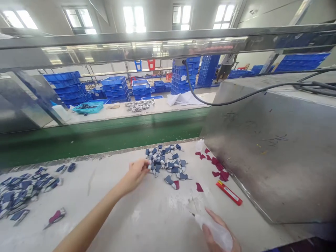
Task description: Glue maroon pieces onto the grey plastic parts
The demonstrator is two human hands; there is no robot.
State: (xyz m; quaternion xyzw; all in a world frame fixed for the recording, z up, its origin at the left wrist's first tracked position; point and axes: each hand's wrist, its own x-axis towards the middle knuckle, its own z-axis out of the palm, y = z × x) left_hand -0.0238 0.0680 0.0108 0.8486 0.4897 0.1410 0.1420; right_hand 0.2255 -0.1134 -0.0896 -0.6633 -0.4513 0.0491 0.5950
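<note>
My left hand (138, 173) is at the left edge of a pile of small blue and grey parts (168, 161), its fingers pinched together at one of them; whether it grips that part is too small to tell. Around a translucent white bottle (216, 232) with a thin dark tip, my right hand (214, 218) is closed near the bottom of the view. Dark red pieces (222, 173) lie beside the metal box. A single red piece (199, 187) rests above the bottle tip, and another touches a blue part at the pile's front.
More blue and grey parts (26, 189) lie at the left, with a red and grey one (56, 216) nearby. A red packet (229, 193) rests before a large metal box (275, 150). Behind runs a green belt (105, 140); a cable (225, 104) hangs above.
</note>
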